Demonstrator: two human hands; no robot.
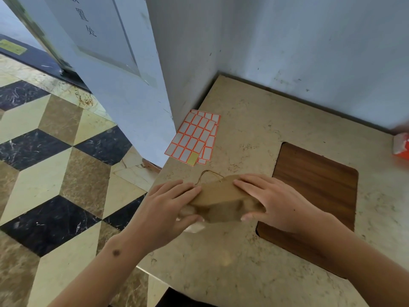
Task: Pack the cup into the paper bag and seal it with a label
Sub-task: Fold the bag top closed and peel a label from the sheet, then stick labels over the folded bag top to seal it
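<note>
A brown paper bag (221, 200) lies on its side on the beige stone counter (254, 134), bulging as if something is inside; the cup itself is hidden. Its twine handle (209, 175) loops out on the far side. My left hand (168, 202) grips the bag's left end, where a pale crumpled bit (194, 228) shows below the thumb. My right hand (272, 200) presses flat on the bag's right end, thumb on the near side. Two sheets of white labels with orange borders (193, 136) lie beyond the bag near the wall corner, one label spot yellow.
A dark wooden panel (314, 191) is set into the counter to the right of the bag. A red-and-white object (401, 147) sits at the far right edge. White walls close the back and left. The counter's left edge drops to a patterned floor (55, 162).
</note>
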